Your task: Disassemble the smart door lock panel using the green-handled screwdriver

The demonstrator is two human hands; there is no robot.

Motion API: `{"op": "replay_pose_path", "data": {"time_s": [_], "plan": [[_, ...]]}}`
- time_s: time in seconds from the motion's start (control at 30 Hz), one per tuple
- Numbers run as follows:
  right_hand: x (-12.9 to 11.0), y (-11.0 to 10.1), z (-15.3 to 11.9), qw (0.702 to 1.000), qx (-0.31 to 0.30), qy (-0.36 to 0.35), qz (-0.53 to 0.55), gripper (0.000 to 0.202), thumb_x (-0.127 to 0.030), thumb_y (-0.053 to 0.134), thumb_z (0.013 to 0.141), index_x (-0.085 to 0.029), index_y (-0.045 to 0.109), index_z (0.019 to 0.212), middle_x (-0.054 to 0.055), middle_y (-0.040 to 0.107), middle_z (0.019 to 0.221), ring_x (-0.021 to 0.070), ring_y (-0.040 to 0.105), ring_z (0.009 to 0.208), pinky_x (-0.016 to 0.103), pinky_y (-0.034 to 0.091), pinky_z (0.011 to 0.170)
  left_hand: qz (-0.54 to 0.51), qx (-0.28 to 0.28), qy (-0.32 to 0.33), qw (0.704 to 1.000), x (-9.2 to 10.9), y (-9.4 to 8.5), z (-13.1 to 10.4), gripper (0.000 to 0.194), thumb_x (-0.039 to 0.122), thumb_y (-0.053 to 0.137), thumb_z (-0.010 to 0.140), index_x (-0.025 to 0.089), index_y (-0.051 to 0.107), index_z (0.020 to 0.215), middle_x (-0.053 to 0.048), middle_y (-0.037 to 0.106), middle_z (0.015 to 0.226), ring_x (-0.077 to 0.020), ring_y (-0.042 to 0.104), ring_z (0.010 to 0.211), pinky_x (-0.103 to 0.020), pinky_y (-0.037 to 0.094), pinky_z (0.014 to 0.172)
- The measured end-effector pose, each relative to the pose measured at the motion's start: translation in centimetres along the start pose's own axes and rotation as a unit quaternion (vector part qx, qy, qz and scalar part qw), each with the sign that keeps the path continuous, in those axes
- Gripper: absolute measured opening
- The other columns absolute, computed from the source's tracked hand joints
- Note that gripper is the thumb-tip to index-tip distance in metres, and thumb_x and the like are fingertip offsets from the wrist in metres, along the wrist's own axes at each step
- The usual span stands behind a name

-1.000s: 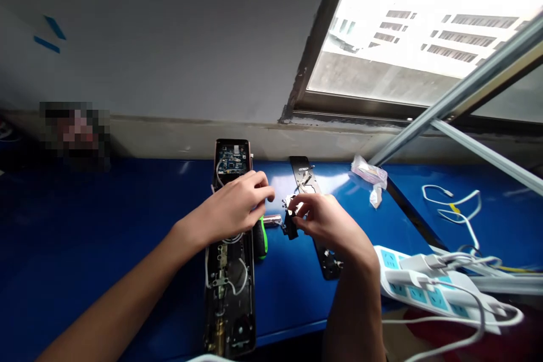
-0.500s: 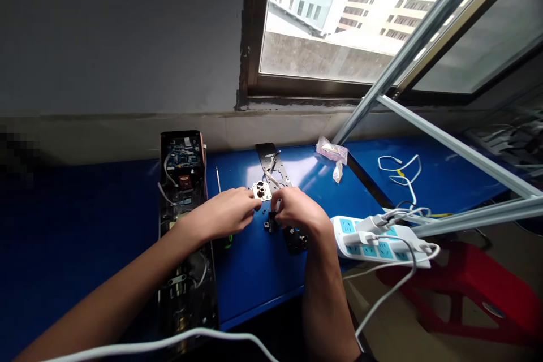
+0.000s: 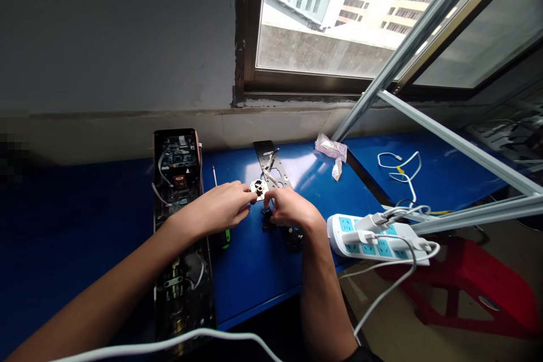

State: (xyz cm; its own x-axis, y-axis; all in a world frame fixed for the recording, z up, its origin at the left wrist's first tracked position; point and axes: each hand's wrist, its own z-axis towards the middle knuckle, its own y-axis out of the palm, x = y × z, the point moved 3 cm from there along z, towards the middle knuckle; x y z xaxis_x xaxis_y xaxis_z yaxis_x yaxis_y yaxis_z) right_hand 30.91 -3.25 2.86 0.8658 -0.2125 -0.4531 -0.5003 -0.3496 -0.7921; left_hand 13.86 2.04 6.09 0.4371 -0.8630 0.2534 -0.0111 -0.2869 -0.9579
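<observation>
Near the back edge of the blue table [image 3: 254, 271], below a grey wall and an open window [image 3: 339, 17], both hands meet on a small square metal part [image 3: 258, 187]. The left hand [image 3: 220, 209] pinches its left side, the right hand [image 3: 291, 210] its right side. An opened lock body [image 3: 178, 203] lies along the left, a black plate [image 3: 274, 167] just behind the part. A power strip [image 3: 373, 235] crowds the right edge; bare blue surface spreads far left.
</observation>
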Motion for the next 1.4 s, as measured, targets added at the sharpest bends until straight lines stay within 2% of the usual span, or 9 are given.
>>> {"op": "replay_pose_path", "data": {"time_s": [0.17,0.33,0.47,0.57,0.73,0.83,0.97,1.13,1.4], "plan": [[-0.4,-0.6,-0.5,1.000,0.028,-0.008,0.007,0.038,-0.001,0.068,0.068,-0.023,0.072,0.100,0.000,0.067,0.080,0.0122,0.059,0.064,0.023,0.040,0.059,-0.007,0.026,0.012,1.000,-0.3,-0.5,-0.7,0.013,0.017,0.058,0.099,0.020,0.071,0.101,-0.008,0.069,0.100,-0.0238,0.066,0.091,-0.032,0.048,0.074],[-2.3,-2.3,-1.3,0.998,0.063,-0.025,0.013,0.033,-0.007,0.070,0.072,-0.023,0.072,0.101,0.001,0.069,0.081,0.0132,0.060,0.067,0.023,0.039,0.058,-0.023,0.077,-0.004,0.997,-1.8,-2.5,-2.4,0.022,0.025,0.054,0.102,0.022,0.071,0.115,-0.009,0.069,0.107,-0.0239,0.066,0.092,-0.035,0.052,0.079],[-5.6,-3.7,-1.5,0.995,0.065,-0.076,0.030,0.022,-0.016,0.069,0.083,-0.024,0.071,0.104,-0.001,0.072,0.079,0.0119,0.062,0.068,0.023,0.041,0.061,-0.059,0.128,-0.042,0.989,-3.7,-4.3,-4.9,0.027,0.029,0.050,0.103,0.024,0.071,0.119,-0.009,0.069,0.117,-0.0234,0.068,0.097,-0.034,0.054,0.084],[-8.8,-4.7,-1.1,0.985,0.095,-0.135,0.045,0.018,-0.024,0.067,0.090,-0.025,0.070,0.107,-0.001,0.074,0.082,0.0119,0.063,0.069,0.023,0.042,0.062,-0.091,0.190,-0.062,0.976,-5.2,-5.6,-7.1,0.030,0.035,0.050,0.104,0.025,0.071,0.122,-0.007,0.070,0.122,-0.0229,0.068,0.102,-0.033,0.054,0.087],[-13.5,-4.9,0.4,0.959,0.156,-0.230,0.059,0.015,-0.022,0.067,0.092,-0.026,0.071,0.106,-0.002,0.074,0.085,0.0119,0.064,0.073,0.023,0.042,0.064,-0.067,0.260,-0.103,0.958,-8.5,-7.3,-10.2,0.026,0.034,0.055,0.100,0.024,0.072,0.117,-0.004,0.073,0.111,-0.0215,0.068,0.097,-0.032,0.052,0.085],[-15.3,-3.9,1.8,0.949,0.159,-0.269,0.048,0.015,-0.018,0.067,0.091,-0.024,0.072,0.103,0.000,0.073,0.089,0.0122,0.063,0.077,0.023,0.043,0.067,-0.059,0.264,-0.144,0.952,-10.3,-7.8,-11.5,0.024,0.034,0.057,0.099,0.024,0.073,0.115,-0.004,0.074,0.107,-0.0211,0.068,0.094,-0.032,0.051,0.084],[-16.3,-2.3,3.4,0.950,0.156,-0.270,0.019,0.019,-0.013,0.069,0.087,-0.024,0.073,0.101,0.000,0.071,0.093,0.0123,0.059,0.076,0.025,0.043,0.070,-0.082,0.244,-0.161,0.953,-11.5,-7.7,-12.2,0.024,0.033,0.058,0.098,0.023,0.074,0.112,-0.004,0.076,0.106,-0.0212,0.069,0.093,-0.031,0.052,0.082],[-16.5,-1.4,3.9,0.949,0.150,-0.276,0.003,0.020,-0.013,0.071,0.086,-0.025,0.075,0.100,0.000,0.068,0.094,0.0124,0.057,0.075,0.025,0.041,0.069,-0.106,0.227,-0.149,0.957,-11.7,-7.1,-11.8,0.024,0.031,0.060,0.096,0.025,0.075,0.114,-0.003,0.077,0.109,-0.0206,0.071,0.094,-0.029,0.054,0.081],[-16.2,-0.7,3.8,0.946,0.156,-0.283,0.004,0.019,-0.013,0.070,0.088,-0.023,0.079,0.100,0.003,0.067,0.104,0.0150,0.064,0.085,0.028,0.048,0.077,-0.117,0.213,-0.134,0.961,-11.5,-6.7,-10.9,0.022,0.027,0.059,0.096,0.026,0.075,0.112,-0.003,0.077,0.107,-0.0198,0.071,0.092,-0.029,0.053,0.080]]}}
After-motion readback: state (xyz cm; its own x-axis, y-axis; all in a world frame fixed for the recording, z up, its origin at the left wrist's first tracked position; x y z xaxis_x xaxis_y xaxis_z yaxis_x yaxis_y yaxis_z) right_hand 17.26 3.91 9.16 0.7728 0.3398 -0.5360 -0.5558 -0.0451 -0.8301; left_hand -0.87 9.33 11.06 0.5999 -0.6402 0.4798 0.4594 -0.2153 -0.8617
